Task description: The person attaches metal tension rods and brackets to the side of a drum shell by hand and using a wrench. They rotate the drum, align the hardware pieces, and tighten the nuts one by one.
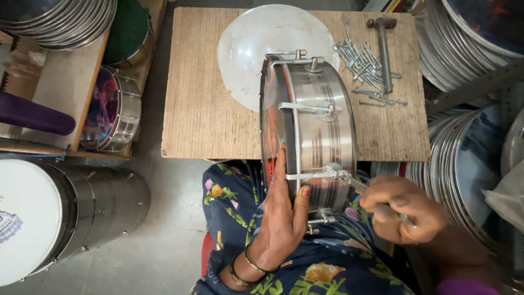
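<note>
A shiny metal drum [319, 117] stands on its edge at the near side of a small wooden table [202, 98], its red-tinted head facing left. My left hand [284, 210] presses flat against the drum's rim and head, thumb hooked over the shell. My right hand [404, 210] grips a thin metal tool [357, 184] whose tip sits on a tension lug low on the shell. A white drum skin [256, 41] lies flat on the table behind the drum.
A hammer [383, 49] and several loose metal rods [363, 68] lie at the table's right. Stacks of metal hoops [464, 158] fill the right side. A long silver drum [65, 213] lies on the floor at left, more drums [112, 112] on a shelf above it.
</note>
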